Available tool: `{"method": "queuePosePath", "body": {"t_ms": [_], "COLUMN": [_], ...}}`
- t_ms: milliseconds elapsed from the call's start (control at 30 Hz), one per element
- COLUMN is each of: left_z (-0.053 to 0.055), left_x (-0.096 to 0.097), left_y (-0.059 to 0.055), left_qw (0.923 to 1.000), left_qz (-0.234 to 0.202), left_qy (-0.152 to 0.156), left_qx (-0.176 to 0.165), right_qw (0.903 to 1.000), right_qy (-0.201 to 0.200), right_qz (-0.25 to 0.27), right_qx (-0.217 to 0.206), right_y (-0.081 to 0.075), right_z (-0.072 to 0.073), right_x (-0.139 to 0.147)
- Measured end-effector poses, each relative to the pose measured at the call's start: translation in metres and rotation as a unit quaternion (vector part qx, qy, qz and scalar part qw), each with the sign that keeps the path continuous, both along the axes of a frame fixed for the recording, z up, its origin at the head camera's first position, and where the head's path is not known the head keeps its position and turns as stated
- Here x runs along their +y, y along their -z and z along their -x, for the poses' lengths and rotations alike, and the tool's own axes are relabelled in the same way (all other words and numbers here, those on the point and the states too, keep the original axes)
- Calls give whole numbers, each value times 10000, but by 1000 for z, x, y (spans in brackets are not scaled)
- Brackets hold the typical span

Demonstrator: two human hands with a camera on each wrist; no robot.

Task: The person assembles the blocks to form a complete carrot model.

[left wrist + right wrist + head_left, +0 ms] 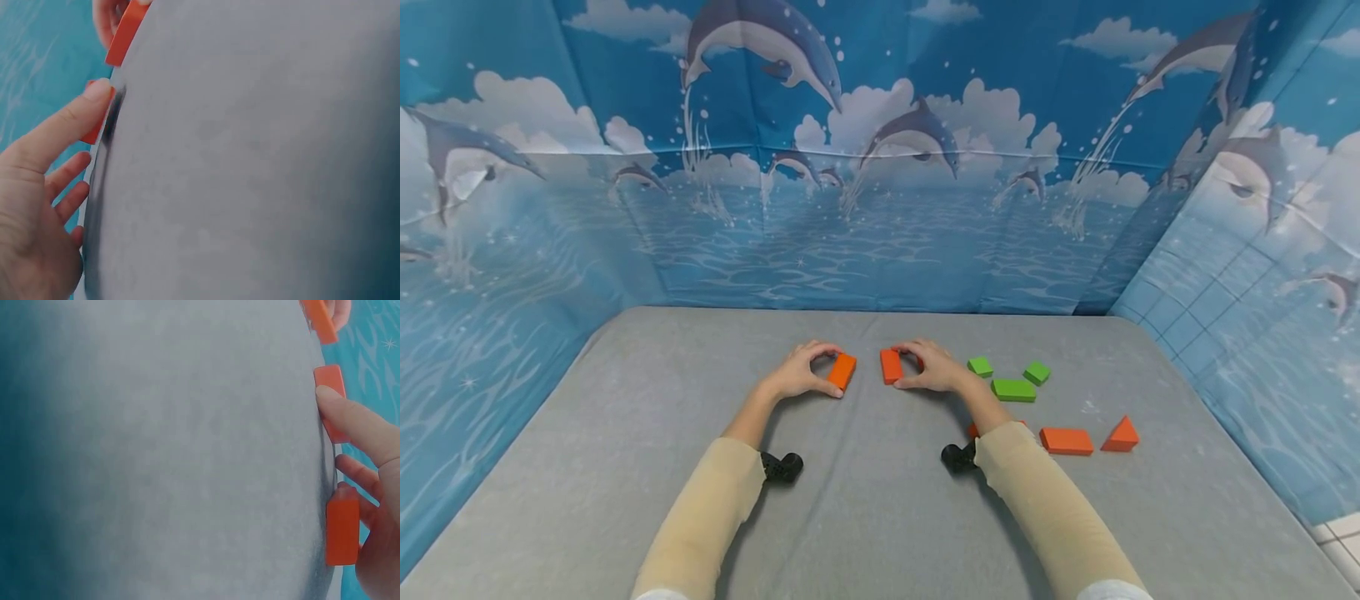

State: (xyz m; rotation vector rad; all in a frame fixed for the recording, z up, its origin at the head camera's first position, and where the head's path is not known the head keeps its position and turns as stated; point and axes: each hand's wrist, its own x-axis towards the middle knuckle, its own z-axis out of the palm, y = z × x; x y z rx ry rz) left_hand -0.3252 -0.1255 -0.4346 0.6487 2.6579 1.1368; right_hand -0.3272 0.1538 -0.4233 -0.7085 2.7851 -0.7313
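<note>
Between thumb and fingers, my left hand [797, 372] pinches an orange rectangular block [842, 372], which leans to the right in the head view. My right hand [934, 368] grips a second orange-red block [891, 367] the same way, a short gap to the right of the first. In the right wrist view, another orange block [342, 532] stands by the curled lower fingers of the right hand, beneath its palm; in the head view that hand mostly covers it. The left wrist view shows the left thumb [97, 90] across its block.
To the right lie several green blocks, among them a long one [1013, 390] and a small one [1037, 372]. Nearer are an orange rectangular block [1066, 442] and an orange triangular block [1121, 435]. The right forearm partly hides another orange piece [973, 431]. A dolphin-print curtain [880, 250] borders the grey table [880, 517].
</note>
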Motion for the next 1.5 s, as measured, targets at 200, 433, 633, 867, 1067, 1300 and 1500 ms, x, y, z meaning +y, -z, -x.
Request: {"method": "queuePosePath", "body": {"t_ms": [200,433,633,867,1067,1300,1500], "left_z": [-20,-55,-82,-92,-91,-91,-92], "left_x": [6,19,29,32,29,27,28], "left_y": [-3,-3,2,16,24,26,26], "left_qw": [9978,9939,9927,9900,9885,9882,9879], "left_qz": [-561,-971,-1043,-667,-480,-198,-148], "left_qy": [-42,-392,-480,-457,-496,-512,-594], "left_qx": [357,330,369,1159,1346,1428,1427], "right_qw": [10000,9999,10000,9999,10000,9999,9990], "right_qy": [53,92,79,81,56,64,66], "right_qz": [7,22,-10,-39,-6,130,423], "right_qx": [-36,-39,-59,-76,-58,62,135], "right_y": [3,4,4,2,3,5,4], "right_z": [1,3,3,3,3,3,3], "right_x": [0,1,0,1,1,0,-1]}}
